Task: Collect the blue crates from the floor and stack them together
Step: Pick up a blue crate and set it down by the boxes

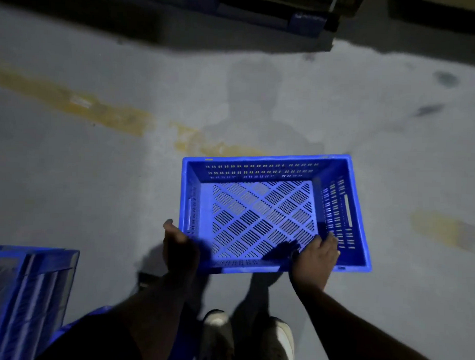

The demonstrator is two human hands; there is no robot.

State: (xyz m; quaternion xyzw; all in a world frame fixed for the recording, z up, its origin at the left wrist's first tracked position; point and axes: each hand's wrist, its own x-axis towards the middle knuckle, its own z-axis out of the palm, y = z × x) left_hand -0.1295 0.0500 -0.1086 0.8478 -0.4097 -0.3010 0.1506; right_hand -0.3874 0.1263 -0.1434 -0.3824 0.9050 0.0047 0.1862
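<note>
An empty blue slotted crate [266, 164] is held level above the grey floor in front of me. My left hand [179, 245] grips its near left corner from outside. My right hand [315, 256] grips the near rim toward the right corner, fingers curled over the edge into the crate. More blue crates [25, 293] stand blurred at the lower left edge of the view, apart from the held one.
Worn yellow floor lines [104, 110] cross the concrete. Dark pallets or shelving bases [236, 15] run along the far side. My white shoes [279, 343] show below the crate. Open floor lies ahead and to the right.
</note>
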